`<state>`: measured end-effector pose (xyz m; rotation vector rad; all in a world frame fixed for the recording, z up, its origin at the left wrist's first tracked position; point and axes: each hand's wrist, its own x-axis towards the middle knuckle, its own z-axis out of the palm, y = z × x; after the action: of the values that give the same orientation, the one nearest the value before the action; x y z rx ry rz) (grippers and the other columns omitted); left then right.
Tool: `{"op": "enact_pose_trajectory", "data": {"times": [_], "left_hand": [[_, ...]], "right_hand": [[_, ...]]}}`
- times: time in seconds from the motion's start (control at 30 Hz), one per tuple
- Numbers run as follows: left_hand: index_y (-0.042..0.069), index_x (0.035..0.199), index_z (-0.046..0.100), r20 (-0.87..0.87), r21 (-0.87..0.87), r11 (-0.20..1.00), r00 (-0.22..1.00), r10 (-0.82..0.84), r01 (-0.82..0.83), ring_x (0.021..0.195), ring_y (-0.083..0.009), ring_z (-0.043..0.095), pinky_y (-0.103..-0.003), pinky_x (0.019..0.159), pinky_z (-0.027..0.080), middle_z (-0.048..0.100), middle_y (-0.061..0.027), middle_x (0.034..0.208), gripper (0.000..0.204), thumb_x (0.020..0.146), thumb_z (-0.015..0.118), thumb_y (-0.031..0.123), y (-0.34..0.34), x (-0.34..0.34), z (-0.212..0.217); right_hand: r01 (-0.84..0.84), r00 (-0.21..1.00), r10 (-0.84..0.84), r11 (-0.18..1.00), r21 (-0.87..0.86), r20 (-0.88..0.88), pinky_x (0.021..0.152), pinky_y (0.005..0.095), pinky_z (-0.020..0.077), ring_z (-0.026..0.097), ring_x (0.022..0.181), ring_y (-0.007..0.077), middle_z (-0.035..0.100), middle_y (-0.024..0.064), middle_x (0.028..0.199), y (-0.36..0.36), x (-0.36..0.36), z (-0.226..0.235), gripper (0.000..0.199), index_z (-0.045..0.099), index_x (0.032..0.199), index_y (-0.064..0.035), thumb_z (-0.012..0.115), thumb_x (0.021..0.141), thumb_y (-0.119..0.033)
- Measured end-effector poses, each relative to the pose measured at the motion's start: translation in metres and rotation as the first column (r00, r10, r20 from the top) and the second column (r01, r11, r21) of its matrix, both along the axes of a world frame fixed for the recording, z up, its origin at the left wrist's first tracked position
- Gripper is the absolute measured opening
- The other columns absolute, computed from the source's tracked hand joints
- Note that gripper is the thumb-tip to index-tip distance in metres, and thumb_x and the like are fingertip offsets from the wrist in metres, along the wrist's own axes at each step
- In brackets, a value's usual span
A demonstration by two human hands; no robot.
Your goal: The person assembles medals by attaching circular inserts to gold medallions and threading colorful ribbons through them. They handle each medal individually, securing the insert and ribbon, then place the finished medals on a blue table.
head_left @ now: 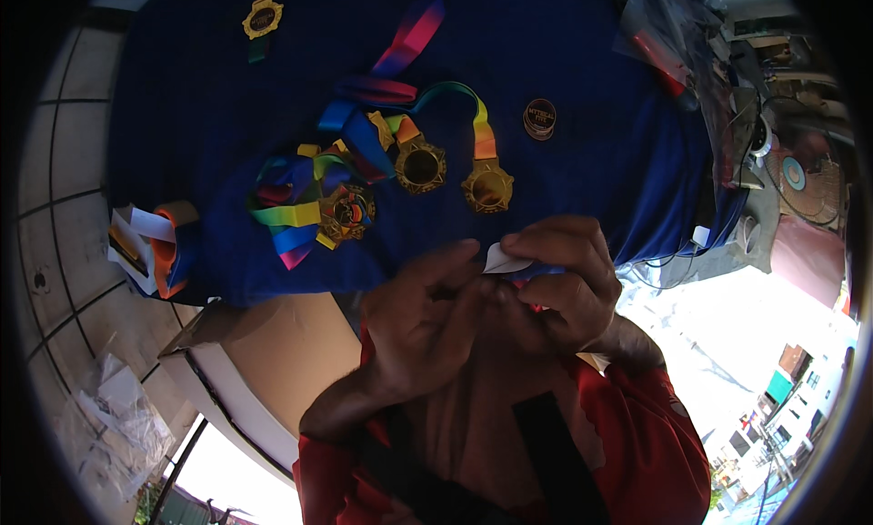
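Note:
In front of my chest, both hands meet at a small white paper piece [506, 260] with a curled edge. My right hand [571, 275] pinches it between thumb and fingers. Curled and closed, my left hand [418, 311] has its fingertips at the paper's left edge; its grip is partly hidden. Just beyond my hands, a gold medal [488, 186] hangs from a rainbow ribbon, with another gold medal [420, 166] to its left. Further left, a medal with a coloured centre [346, 213] lies among tangled ribbons [293, 217]. Round dark stickers or discs [539, 118] rest right of the medals.
A blue cloth [600, 61] covers the table. One medal [263, 17] lies at the far left. An orange roll and white papers [155, 238] sit at the left edge. An open cardboard box [291, 352] stands nearer me. Clear plastic bags [668, 43] and a fan [800, 179] are at right.

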<state>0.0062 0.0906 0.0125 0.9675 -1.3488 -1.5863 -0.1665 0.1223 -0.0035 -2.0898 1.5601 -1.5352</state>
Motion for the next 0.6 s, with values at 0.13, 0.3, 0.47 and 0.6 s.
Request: {"op": "enact_pose_trajectory", "data": {"times": [0.13, 0.3, 0.47, 0.6], "left_hand": [[-0.006, 0.114, 0.069, 0.123, -0.087, 0.992, 0.989, -0.085, 0.097, 0.089, -0.0209, 0.076, -0.028, 0.073, 0.060, 0.074, -0.0179, 0.100, 0.026, 0.088, 0.068, -0.013, -0.002, 0.002, -0.006], [-0.006, 0.112, 0.070, 0.166, -0.187, 0.953, 0.964, -0.207, 0.237, 0.089, -0.0198, 0.074, -0.029, 0.078, 0.057, 0.073, -0.0173, 0.100, 0.027, 0.087, 0.068, -0.016, -0.005, 0.010, -0.017], [-0.004, 0.110, 0.067, 0.086, 0.068, 0.973, 0.970, -0.226, 0.221, 0.087, -0.0163, 0.071, -0.028, 0.076, 0.056, 0.072, -0.0133, 0.097, 0.018, 0.093, 0.067, -0.009, 0.001, 0.003, -0.027], [-0.003, 0.114, 0.063, 0.083, 0.160, 0.959, 0.965, -0.251, 0.235, 0.084, -0.0129, 0.069, -0.027, 0.076, 0.056, 0.072, -0.0106, 0.096, 0.015, 0.100, 0.064, 0.001, 0.002, -0.005, -0.032]], "right_hand": [[-0.046, 0.977, 0.043, 0.999, 0.012, 0.207, 0.056, 0.0298, 0.0527, 0.069, 0.077, 0.0244, 0.072, 0.0115, 0.097, 0.000, 0.004, -0.006, 0.035, 0.053, 0.086, -0.0093, 0.078, 0.067, 0.007], [-0.008, 0.835, -0.067, 0.991, 0.134, 0.546, 0.057, 0.0282, 0.0526, 0.070, 0.072, 0.0198, 0.072, 0.0146, 0.093, 0.011, 0.018, -0.011, 0.036, 0.054, 0.089, -0.0065, 0.077, 0.068, 0.011], [-0.236, 0.695, -0.082, 0.912, 0.335, 0.714, 0.067, 0.0297, 0.0578, 0.074, 0.081, 0.0189, 0.073, 0.0168, 0.095, 0.024, -0.003, -0.017, 0.034, 0.051, 0.107, -0.0005, 0.073, 0.084, 0.010], [-0.321, 0.724, -0.108, 0.822, 0.471, 0.682, 0.076, 0.0312, 0.0603, 0.075, 0.089, 0.0200, 0.074, 0.0178, 0.099, 0.030, -0.017, -0.024, 0.033, 0.046, 0.116, 0.0008, 0.069, 0.094, 0.007]]}}
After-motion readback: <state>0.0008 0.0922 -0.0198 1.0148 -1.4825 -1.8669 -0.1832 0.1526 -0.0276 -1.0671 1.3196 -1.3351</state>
